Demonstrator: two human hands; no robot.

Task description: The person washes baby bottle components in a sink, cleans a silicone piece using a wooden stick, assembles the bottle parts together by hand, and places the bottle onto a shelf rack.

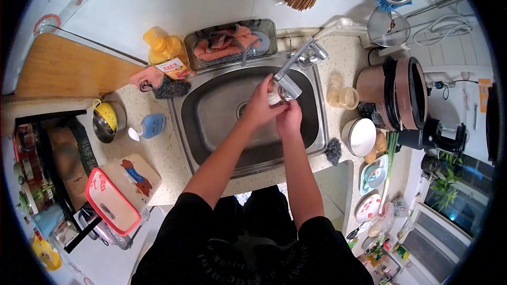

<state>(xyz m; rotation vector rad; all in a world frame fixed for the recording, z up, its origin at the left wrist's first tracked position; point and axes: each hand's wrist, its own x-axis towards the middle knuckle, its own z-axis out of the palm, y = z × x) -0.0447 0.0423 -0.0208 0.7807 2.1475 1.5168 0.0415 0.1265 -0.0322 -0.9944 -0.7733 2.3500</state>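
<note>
Both hands are over the steel sink (211,126), close under the silver faucet head (288,87). My left hand (259,105) has its fingers bent round a small whitish item (273,98) just below the faucet. Close beside it, my right hand (289,121) is curled, its fingertips near the same item and the faucet's end; what it holds, if anything, is hidden. The item is too small and covered to name.
Behind the sink stand an orange detergent bottle (166,53) and a glass tray (269,29) with cloths. Left are a blue soap bottle (153,125) and a cutting board (142,177). A glass jar (347,98), white bowl (362,137) and cooker (377,92) stand right.
</note>
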